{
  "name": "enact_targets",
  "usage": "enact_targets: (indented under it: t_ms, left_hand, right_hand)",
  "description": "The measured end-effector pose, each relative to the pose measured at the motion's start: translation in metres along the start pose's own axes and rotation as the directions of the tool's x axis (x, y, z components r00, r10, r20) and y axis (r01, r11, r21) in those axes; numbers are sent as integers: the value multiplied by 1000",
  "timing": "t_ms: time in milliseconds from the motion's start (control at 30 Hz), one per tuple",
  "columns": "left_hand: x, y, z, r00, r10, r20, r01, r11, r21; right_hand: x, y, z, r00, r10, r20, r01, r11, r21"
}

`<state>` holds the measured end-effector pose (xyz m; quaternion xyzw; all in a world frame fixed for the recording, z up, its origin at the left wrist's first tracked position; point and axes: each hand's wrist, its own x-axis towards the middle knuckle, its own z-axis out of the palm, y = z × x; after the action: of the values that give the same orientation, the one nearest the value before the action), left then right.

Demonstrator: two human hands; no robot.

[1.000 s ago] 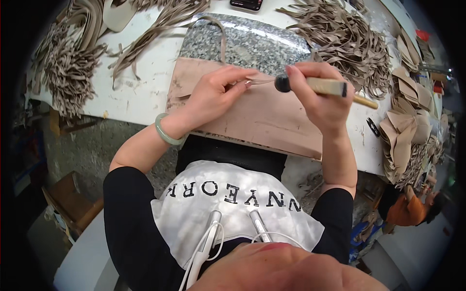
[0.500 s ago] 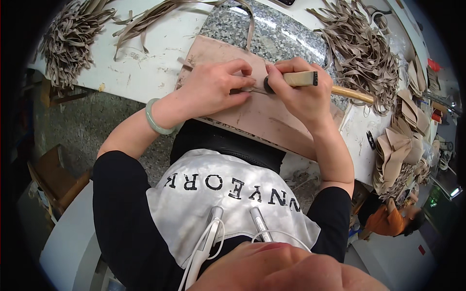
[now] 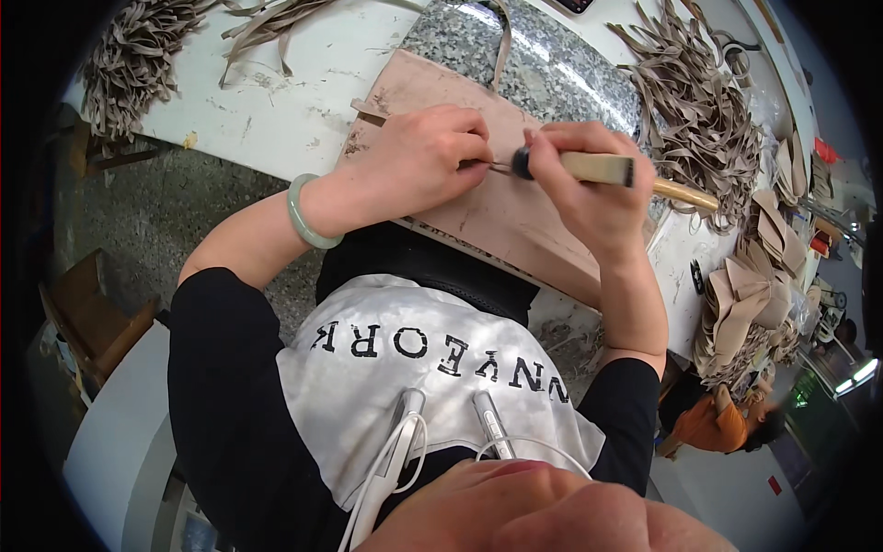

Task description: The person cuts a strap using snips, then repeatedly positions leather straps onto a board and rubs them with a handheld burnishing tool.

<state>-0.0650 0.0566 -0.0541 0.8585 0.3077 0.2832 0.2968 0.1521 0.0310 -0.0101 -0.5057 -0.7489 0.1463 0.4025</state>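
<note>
My left hand [image 3: 428,156], with a pale green bangle at its wrist, rests on a brown board [image 3: 441,87]. Its fingers are pinched together over a thin strip [image 3: 471,166], mostly hidden by them. Close to those fingertips, my right hand [image 3: 593,184] grips a cream-handled tool [image 3: 596,167] with black ends, slightly blurred. A narrow, shiny piece shows between the tool's black end and my left fingers; I cannot tell which it belongs to. A wooden handle [image 3: 685,194] sticks out beyond my right hand; whether it joins the cream tool is hidden.
Beyond the board lies a speckled stone slab [image 3: 561,78] on the white table [image 3: 267,115]. Bundles of brown strips [image 3: 138,69] lie at the far left and far right [image 3: 704,120]. Flat brown pieces [image 3: 740,294] are piled at right. A person in orange [image 3: 713,423] is at lower right.
Both hands and the tool appear slightly farther right, and the tool's black end stands farther from my left fingertips. The left fingers have drawn closer together. The whole view has also shifted a little.
</note>
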Motion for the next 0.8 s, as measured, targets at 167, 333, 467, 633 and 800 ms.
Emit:
enact_targets:
  t_ms: [167, 333, 467, 633, 800]
  left_hand:
    - [-3, -1, 2, 999, -24, -33, 24, 1000, -2]
    - [-5, -4, 4, 999, -9, -53, 9, 1000, 13]
    - [-8, -3, -2, 995, -81, -59, 81, 997, 6]
    - [-11, -1, -2, 997, -35, -69, 37, 999, 32]
    - [-12, -7, -3, 994, -26, -108, 32, 998, 55]
  right_hand:
    - [0, -3, 5, 997, -76, 30, 76, 997, 0]
    - [2, -11, 9, 998, -55, 41, 55, 998, -13]
    - [-1, -5, 9, 995, -89, 52, 89, 996, 5]
    - [4, -11, 8, 989, -127, 73, 127, 992, -1]
    - [0, -9, 15, 991, -111, 75, 111, 994, 3]
